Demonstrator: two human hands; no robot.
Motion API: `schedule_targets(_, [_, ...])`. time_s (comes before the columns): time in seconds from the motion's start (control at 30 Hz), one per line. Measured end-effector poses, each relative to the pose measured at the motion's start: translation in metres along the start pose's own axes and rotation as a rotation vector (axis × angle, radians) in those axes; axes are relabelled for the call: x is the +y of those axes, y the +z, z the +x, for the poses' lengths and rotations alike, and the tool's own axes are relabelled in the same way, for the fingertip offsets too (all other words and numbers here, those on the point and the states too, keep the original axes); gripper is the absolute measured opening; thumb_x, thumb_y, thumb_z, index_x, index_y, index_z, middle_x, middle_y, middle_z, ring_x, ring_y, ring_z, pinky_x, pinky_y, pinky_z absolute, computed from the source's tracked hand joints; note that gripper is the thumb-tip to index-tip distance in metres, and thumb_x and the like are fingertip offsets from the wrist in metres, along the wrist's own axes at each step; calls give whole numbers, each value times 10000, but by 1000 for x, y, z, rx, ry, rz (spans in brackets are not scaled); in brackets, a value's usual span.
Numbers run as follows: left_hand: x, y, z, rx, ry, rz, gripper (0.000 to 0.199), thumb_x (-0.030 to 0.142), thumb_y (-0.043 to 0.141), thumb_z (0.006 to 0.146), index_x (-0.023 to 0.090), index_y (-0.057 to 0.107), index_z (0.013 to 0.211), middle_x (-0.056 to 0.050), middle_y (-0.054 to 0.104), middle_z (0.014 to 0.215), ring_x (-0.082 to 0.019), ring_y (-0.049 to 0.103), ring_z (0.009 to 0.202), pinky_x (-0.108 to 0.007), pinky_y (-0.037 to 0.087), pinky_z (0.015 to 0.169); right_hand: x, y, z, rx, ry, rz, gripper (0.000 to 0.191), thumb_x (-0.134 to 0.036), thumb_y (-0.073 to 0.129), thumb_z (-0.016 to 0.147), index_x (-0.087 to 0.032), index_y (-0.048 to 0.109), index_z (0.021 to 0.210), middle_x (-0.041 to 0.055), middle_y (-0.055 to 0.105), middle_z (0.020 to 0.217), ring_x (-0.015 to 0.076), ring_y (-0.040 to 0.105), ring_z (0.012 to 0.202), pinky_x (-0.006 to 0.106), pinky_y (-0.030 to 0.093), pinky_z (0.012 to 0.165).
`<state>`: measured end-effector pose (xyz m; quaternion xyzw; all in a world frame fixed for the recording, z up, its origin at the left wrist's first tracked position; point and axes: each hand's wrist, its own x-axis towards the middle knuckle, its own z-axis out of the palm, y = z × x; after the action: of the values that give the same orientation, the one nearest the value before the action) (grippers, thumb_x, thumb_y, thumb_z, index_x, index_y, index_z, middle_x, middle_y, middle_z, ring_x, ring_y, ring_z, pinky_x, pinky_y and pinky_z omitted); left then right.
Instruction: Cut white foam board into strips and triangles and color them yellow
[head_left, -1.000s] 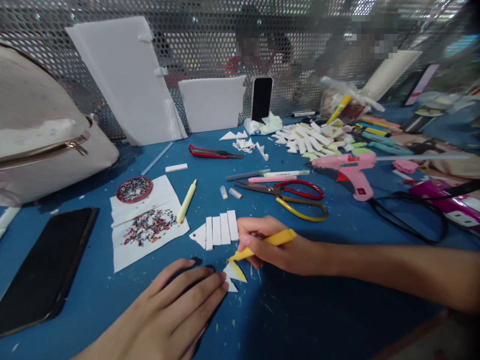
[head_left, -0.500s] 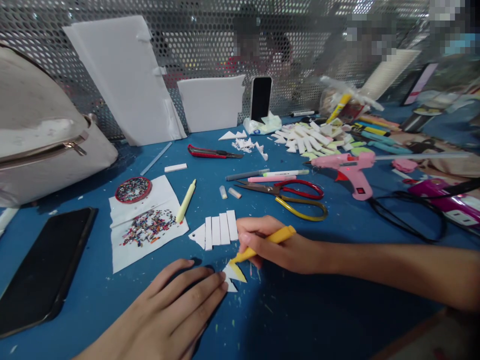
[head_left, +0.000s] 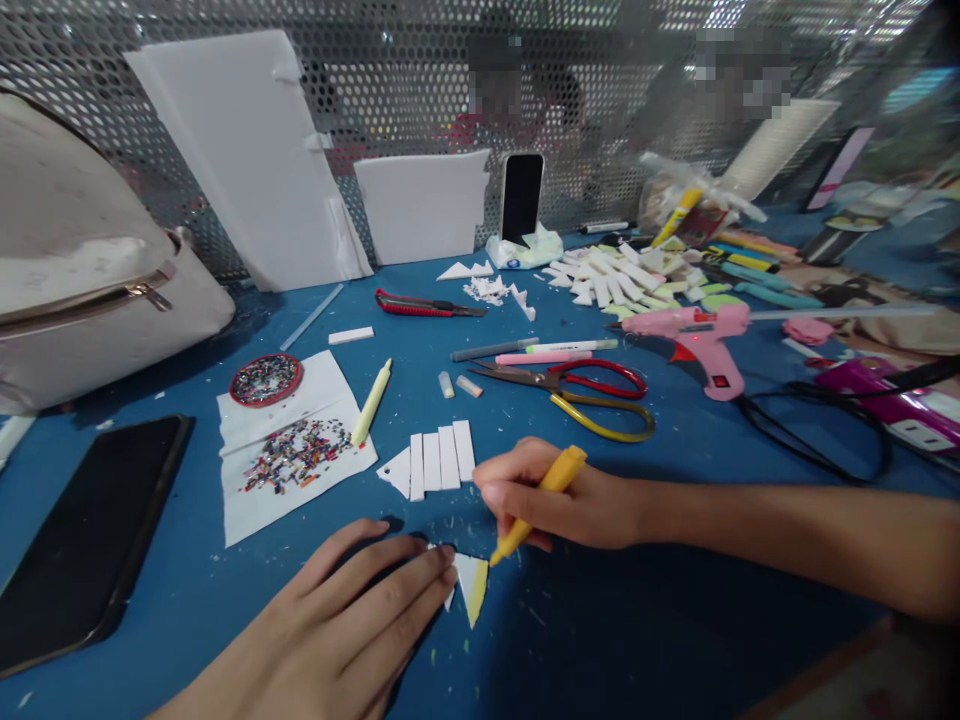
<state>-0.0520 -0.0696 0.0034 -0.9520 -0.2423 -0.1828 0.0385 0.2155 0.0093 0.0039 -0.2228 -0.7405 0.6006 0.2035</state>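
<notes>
Yellow marker (head_left: 538, 508) in its fingers, my right hand (head_left: 559, 495) is closed in a writing grip. The marker's tip meets the upper right corner of a small white foam tail-shaped piece (head_left: 466, 575), which has a yellow band along its right edge. Lying flat with fingers stretched out, my left hand (head_left: 360, 610) presses the left part of that piece to the table and hides some of it. Just beyond the hands, a pointed white foam piece with a small hole (head_left: 397, 472) lies in a row with several white foam strips (head_left: 441, 460).
Scissors (head_left: 570, 390), pens (head_left: 544, 358) and a red cutter knife (head_left: 427, 304) lie beyond my hands. A pink glue gun (head_left: 705, 335) is at right, its cable looping nearby. At left are a paper with beads (head_left: 240, 510), a dark phone (head_left: 90, 540) and a bag (head_left: 97, 250).
The white foam piece has turned under my left fingers, so its yellow edge now faces right. The marker tip has moved right and down, and the marker stands steeper.
</notes>
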Motion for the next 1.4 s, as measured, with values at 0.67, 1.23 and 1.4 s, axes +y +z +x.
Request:
schedule_targets(0.67, [-2,-9,6,-70,39,17,371,241,371,1099,151,666,1304,-5,717,1286,-154,630,1167,-308,161,1247,1,-1,-1,14,-15,57,464,-445,507,1022,-121,561,695,-10,535,585,56,487,454,148,360,435])
schedule_targets(1.23, [-1,-9,4,-74,34,20,376,243,368,1099,151,672,1299,-10,713,1291,-151,622,1180,-308,144,1252,3,2,-3,-7,-168,-82,372,-349,463,1041,-155,504,726,-34,514,574,64,499,500,169,381,507])
schedule_targets(1.4, [-1,-7,5,-49,29,21,371,245,370,1098,158,683,1277,-12,731,1246,-144,637,1151,-295,179,1246,3,2,-2,-18,-149,-61,367,-365,468,1037,-160,508,736,-37,510,586,68,496,498,173,377,496])
